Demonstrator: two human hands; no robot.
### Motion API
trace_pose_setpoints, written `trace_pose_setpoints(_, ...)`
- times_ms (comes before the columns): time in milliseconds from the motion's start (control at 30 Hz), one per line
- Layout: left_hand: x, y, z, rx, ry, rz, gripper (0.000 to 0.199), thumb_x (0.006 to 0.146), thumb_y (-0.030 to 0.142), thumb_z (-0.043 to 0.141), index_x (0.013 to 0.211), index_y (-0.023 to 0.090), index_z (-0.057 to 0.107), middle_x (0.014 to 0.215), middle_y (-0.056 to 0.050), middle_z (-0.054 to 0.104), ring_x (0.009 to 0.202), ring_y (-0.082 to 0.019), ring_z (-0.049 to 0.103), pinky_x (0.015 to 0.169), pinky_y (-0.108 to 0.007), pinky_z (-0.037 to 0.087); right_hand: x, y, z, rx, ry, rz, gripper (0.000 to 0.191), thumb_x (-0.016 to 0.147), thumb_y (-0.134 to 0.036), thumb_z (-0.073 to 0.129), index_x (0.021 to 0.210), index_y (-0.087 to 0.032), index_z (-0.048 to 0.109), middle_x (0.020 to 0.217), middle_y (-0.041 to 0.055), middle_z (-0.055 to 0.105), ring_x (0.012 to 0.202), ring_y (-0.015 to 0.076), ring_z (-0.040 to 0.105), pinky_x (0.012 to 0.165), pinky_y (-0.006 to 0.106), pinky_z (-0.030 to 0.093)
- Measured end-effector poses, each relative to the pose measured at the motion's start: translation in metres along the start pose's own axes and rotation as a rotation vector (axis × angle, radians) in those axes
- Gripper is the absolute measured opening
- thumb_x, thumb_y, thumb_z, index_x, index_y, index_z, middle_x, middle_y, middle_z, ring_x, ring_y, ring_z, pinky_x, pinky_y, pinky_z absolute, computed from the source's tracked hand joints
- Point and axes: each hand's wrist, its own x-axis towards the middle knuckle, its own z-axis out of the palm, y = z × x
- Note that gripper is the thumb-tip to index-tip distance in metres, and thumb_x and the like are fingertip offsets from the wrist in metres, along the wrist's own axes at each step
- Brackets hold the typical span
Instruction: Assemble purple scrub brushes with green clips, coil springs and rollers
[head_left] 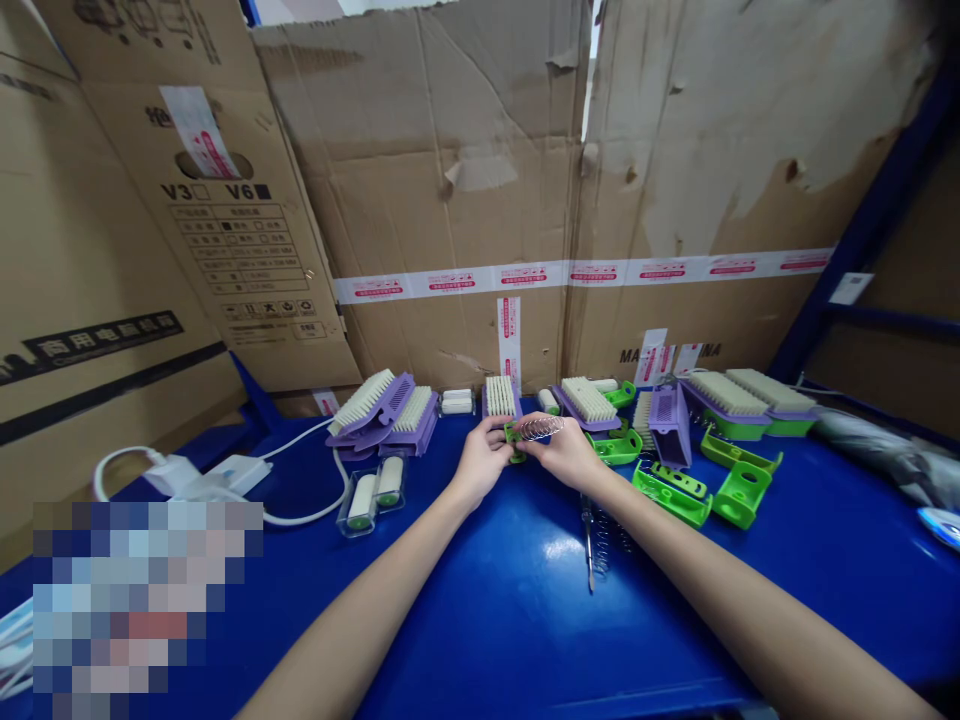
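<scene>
Blue worktop (480, 620), cardboard panels (450, 180) upright along its far edge. Left hand (484, 462) and right hand (566, 452) meet at centre; fingers of both nearly closed about a small green part (513, 436). Metal coil spring (541, 429) at the right hand. Purple-based brushes (589, 400) in a far row; green brackets (742, 493) to the right; metal tool (589, 545) near, below the right wrist.

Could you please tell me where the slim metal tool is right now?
In the head view, the metal tool lies on the blue table, just to the left of the right forearm and beside a loose spring.
</scene>
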Motion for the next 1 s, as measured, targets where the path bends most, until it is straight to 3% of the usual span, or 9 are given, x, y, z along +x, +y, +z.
trace_pose_setpoints(233, -0.003, 0.005, 0.000, 0.061, 0.010, -0.016, 0.033, 0.071, 0.000, 0.052, 0.102, 0.012, 0.054, 0.075, -0.005, 0.068, 0.062, -0.013, 0.064, 0.057, -0.023, 0.052, 0.001, 0.003, 0.001, 0.013, 0.031, 0.020, 0.013, 0.071, -0.016, 0.061, 0.083, -0.020, 0.064, 0.081, 0.0024, 0.069, 0.077, 0.0206, 0.065, 0.074, 0.032, 0.049)
trace_pose_setpoints(767, 0.000, -0.004, -0.001, 0.095, -0.001, 0.062, 0.030, 0.068, 0.004, 0.055, 0.097, 0.012, 0.053, 0.070, -0.003, 0.066, 0.058, -0.013, 0.062, 0.060, -0.028, 0.054, 0.000, -0.004, -0.001, -0.118, -0.003, 0.055, 0.007, 0.073, -0.011, 0.061, 0.074, -0.018, 0.062, 0.079, 0.0021, 0.068, 0.074, 0.0167, 0.063, 0.073, 0.026, 0.047)
trace_pose_setpoints(1000, -0.001, 0.000, 0.000, 0.099, -0.021, 0.062, 0.030, 0.068, 0.009, 0.059, 0.097, 0.012, 0.054, 0.072, -0.003, 0.066, 0.061, -0.014, 0.063, 0.059, -0.028, 0.054, 0.000, -0.008, 0.000, -0.082, 0.069, 0.086, 0.012, 0.072, -0.010, 0.060, 0.081, -0.017, 0.063, 0.079, 0.0023, 0.069, 0.075, 0.0170, 0.065, 0.070, 0.025, 0.047)
